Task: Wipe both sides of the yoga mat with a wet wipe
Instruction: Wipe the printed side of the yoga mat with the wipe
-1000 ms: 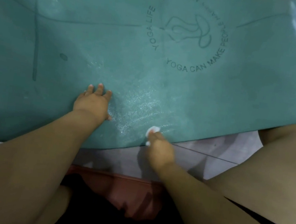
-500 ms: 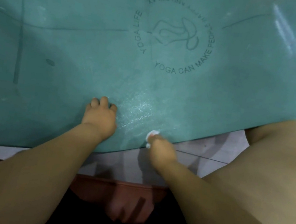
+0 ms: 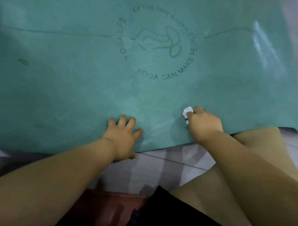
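- The teal yoga mat (image 3: 72, 83) is spread out flat and fills most of the view, lying on a pale tiled floor (image 3: 171, 165); its near edge runs just in front of the person's knees.
- The right leg (image 3: 265, 147) is bent, its knee touching or slightly overlapping the mat's near edge at the right; dark shorts (image 3: 177, 221) cover the lap at the bottom of the view.
- A dark reddish object (image 3: 105, 211) sits low between the forearms; what it is cannot be told.
- A round printed logo (image 3: 159, 46) marks the mat's middle, with "YOGA LIFE" and "YOGA CAN MAKE PEOPLE" readable around a line drawing; thin dark lines run out from it to left and right.
- A shiny streak (image 3: 263, 46) shows near the mat's far right end, and a faint sheen lies on the surface between the two hands.
- The left hand (image 3: 124, 138) rests palm down on the mat by its near edge, fingers spread and straight, holding nothing.
- The right hand (image 3: 204, 124) is on the mat a little farther in and to the right, fingers curled, pinching the wet wipe (image 3: 187, 112).
- The wipe is a small white crumpled wad showing at the fingertips, pressed against the mat's surface.
- Two dark oval spots (image 3: 23, 61) sit on the mat's left part.
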